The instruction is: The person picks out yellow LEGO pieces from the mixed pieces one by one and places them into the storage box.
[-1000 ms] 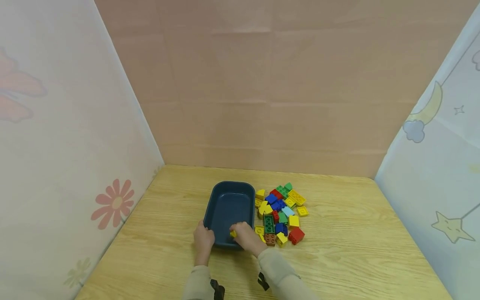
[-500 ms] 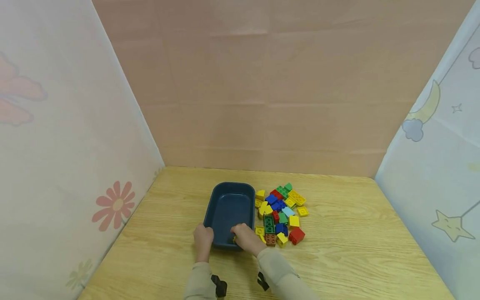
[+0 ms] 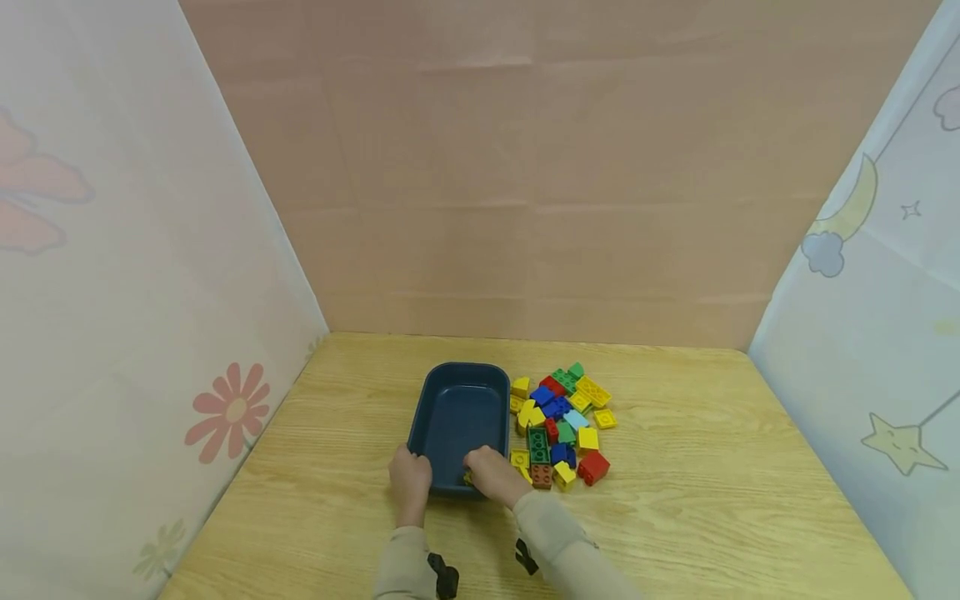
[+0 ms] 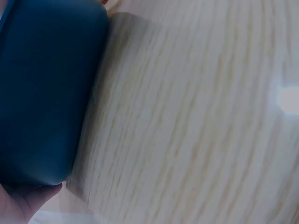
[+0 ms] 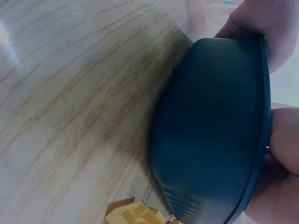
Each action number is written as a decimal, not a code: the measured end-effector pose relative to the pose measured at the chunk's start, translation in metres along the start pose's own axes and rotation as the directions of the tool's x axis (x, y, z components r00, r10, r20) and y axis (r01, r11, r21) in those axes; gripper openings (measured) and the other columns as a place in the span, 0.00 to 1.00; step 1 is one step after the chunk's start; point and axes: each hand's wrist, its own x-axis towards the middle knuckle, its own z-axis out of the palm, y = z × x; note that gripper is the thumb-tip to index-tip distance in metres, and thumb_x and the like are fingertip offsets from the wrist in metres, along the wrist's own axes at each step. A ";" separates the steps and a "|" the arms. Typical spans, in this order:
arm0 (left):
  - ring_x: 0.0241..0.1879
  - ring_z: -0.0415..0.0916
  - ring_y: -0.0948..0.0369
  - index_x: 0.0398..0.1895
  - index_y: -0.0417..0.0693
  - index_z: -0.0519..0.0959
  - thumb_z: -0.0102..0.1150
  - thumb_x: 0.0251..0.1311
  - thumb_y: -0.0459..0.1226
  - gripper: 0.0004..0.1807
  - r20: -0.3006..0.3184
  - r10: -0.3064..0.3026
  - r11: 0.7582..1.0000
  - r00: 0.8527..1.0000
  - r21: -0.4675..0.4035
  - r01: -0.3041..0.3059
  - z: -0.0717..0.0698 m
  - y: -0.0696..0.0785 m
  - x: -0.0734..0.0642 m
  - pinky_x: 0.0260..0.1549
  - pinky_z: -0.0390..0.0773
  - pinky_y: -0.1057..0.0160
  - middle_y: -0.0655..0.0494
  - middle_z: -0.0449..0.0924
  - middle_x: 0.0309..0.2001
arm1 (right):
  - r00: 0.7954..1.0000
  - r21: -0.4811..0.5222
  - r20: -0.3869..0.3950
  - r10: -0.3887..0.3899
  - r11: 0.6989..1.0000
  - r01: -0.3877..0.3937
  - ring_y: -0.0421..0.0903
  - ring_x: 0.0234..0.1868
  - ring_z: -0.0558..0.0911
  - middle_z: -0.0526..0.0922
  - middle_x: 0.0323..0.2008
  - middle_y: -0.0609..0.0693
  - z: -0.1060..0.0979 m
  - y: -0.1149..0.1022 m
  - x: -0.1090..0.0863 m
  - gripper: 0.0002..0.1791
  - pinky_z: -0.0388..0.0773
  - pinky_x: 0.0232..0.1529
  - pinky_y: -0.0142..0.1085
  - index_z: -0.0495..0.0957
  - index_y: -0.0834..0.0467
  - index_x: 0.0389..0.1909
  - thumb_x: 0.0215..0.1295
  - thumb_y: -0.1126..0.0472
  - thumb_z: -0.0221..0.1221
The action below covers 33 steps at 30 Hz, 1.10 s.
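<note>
A dark blue plastic tray (image 3: 461, 417) sits on the wooden table. My left hand (image 3: 410, 479) grips its near left corner by the rim; in the left wrist view the thumb of that hand (image 4: 35, 200) lies against the tray's outer wall. My right hand (image 3: 495, 475) reaches over the near right rim, fingers curled down inside the tray. Beneath those fingers shows a bit of a yellow toy brick (image 3: 468, 478), mostly hidden by the hand. The right wrist view has the tray's outside wall (image 5: 210, 126), with my right hand (image 5: 280, 186) at its rim.
Right beside the tray lies a loose pile of toy bricks, among them a dark green brick (image 3: 538, 446), a brown brick (image 3: 542, 477) and a red brick (image 3: 594, 467). Light wooden table (image 3: 697, 467) extends to the right; a brown paper backdrop (image 3: 525, 208) stands behind.
The yellow brick has gone slightly lower inside the tray under my right hand, and less of it shows. My left hand keeps its grip on the rim.
</note>
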 end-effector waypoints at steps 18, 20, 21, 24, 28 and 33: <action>0.42 0.72 0.39 0.49 0.23 0.68 0.43 0.50 0.26 0.21 -0.002 -0.007 1.000 1.000 0.011 0.007 -0.003 0.000 -0.001 0.34 0.72 0.45 0.31 0.74 0.42 | 0.906 0.149 -0.413 0.088 0.988 -0.028 0.48 0.33 0.77 0.78 0.31 0.52 -0.019 0.018 -0.018 0.04 0.75 0.35 0.39 0.79 0.64 0.32 0.55 0.69 0.58; 0.42 0.72 0.39 0.49 0.23 0.68 0.43 0.50 0.26 0.21 0.006 -0.005 1.000 1.000 0.011 0.005 -0.004 0.001 0.000 0.34 0.72 0.45 0.31 0.74 0.42 | 0.880 0.152 -0.456 0.135 0.986 -0.073 0.48 0.33 0.77 0.78 0.30 0.52 -0.022 0.022 -0.022 0.04 0.75 0.35 0.39 0.80 0.64 0.31 0.55 0.68 0.58; 0.43 0.72 0.39 0.49 0.23 0.68 0.43 0.50 0.26 0.21 0.010 -0.004 1.000 1.000 0.012 0.004 -0.004 0.002 0.000 0.34 0.72 0.45 0.31 0.74 0.42 | 0.871 0.161 -0.467 0.155 0.983 -0.088 0.48 0.32 0.77 0.79 0.30 0.52 -0.024 0.024 -0.023 0.04 0.75 0.35 0.40 0.80 0.64 0.31 0.54 0.69 0.58; 0.42 0.72 0.39 0.50 0.23 0.68 0.44 0.50 0.25 0.21 0.012 -0.006 1.000 1.000 0.021 0.006 -0.003 0.002 0.000 0.34 0.73 0.45 0.31 0.74 0.42 | 0.861 0.200 -0.460 0.217 0.970 -0.137 0.48 0.32 0.77 0.80 0.30 0.53 -0.027 0.033 -0.029 0.05 0.75 0.34 0.39 0.80 0.65 0.32 0.55 0.69 0.58; 0.42 0.72 0.39 0.49 0.23 0.68 0.44 0.49 0.25 0.21 0.014 -0.008 0.999 1.000 0.031 0.007 -0.003 0.002 0.000 0.33 0.73 0.46 0.31 0.75 0.41 | 0.850 0.260 -0.441 0.290 0.947 -0.188 0.48 0.32 0.78 0.80 0.30 0.53 -0.032 0.045 -0.039 0.05 0.75 0.33 0.39 0.80 0.66 0.32 0.54 0.70 0.58; 0.42 0.72 0.39 0.51 0.23 0.67 0.44 0.49 0.25 0.22 0.019 -0.005 1.000 1.000 0.027 0.004 -0.003 0.002 0.000 0.32 0.73 0.46 0.31 0.75 0.42 | 0.850 0.285 -0.395 0.349 0.926 -0.248 0.47 0.29 0.77 0.80 0.29 0.54 -0.036 0.060 -0.052 0.06 0.75 0.30 0.39 0.79 0.68 0.32 0.54 0.70 0.58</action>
